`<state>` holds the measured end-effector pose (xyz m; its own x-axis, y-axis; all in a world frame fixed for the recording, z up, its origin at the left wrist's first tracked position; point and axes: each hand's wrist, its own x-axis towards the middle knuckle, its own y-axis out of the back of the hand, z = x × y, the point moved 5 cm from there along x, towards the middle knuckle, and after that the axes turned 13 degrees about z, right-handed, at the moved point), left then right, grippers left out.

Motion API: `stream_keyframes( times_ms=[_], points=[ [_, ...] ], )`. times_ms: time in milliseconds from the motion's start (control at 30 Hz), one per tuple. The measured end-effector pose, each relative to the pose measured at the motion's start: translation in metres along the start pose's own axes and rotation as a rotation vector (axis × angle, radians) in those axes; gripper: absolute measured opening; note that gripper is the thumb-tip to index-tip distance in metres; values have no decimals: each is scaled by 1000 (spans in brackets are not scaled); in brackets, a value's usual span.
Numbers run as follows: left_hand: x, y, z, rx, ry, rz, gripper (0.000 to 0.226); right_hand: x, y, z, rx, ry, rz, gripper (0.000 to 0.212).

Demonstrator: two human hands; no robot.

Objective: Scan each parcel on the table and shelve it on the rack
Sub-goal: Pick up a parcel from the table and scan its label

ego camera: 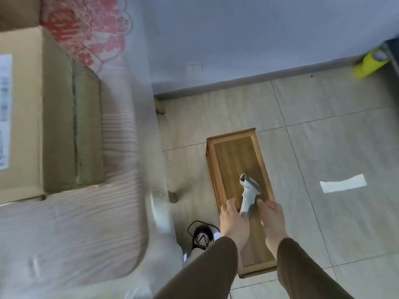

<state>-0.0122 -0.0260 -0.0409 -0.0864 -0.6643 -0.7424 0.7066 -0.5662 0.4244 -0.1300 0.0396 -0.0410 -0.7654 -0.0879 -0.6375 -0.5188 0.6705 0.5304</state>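
Observation:
A large cardboard parcel (23, 115) with a white label lies on the table (75, 234) at the left, blurred. A smaller brown box (86, 130) sits against its right side. To the right of the table, a wooden rack (233, 156) stands on the floor, seen from above. Over its top is a white barcode scanner (248, 190). My left hand (233, 221) holds the scanner's handle, thumb over its lower end. My right hand (272, 219) is just right of the handle with relaxed fingers; I cannot tell whether it touches the scanner.
The table wears a clear plastic cover over a red-patterned cloth (86, 29). A black cable and a shoe (201, 234) lie on the tiled floor between table and rack. A white strip (343, 183) marks the floor at right. A yellow object (369, 63) leans by the wall.

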Motion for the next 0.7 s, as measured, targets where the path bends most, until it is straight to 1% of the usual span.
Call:
stream_keyframes(
  times_ms=[100, 200, 233, 300, 400, 500, 600, 700],
  points=[
    [21, -18, -7, 55, -29, -1, 57, 9, -14, 1, 40, 32, -45, 18],
    [39, -32, -10, 74, -61, -49, 58, 23, -27, 10, 45, 51, -63, 7],
    [44, -36, -12, 79, -69, -82, 58, 29, -31, 14, 46, 50, -56, 9],
    [53, -44, -12, 101, -79, -144, 57, 39, -41, 26, 12, 14, -78, 21],
    [60, -49, -14, 163, -91, -181, 51, 48, -49, 40, -9, -36, -103, 24],
    [53, -45, -18, 102, -79, -160, 44, 40, -43, 42, 24, -87, -117, 26],
    [23, -32, -16, -29, -44, -169, 46, 13, -24, 35, 56, -96, -156, 27],
    [-16, -11, -9, -74, -68, -174, 47, -22, -4, 25, 83, -78, -183, 31]
  ],
)
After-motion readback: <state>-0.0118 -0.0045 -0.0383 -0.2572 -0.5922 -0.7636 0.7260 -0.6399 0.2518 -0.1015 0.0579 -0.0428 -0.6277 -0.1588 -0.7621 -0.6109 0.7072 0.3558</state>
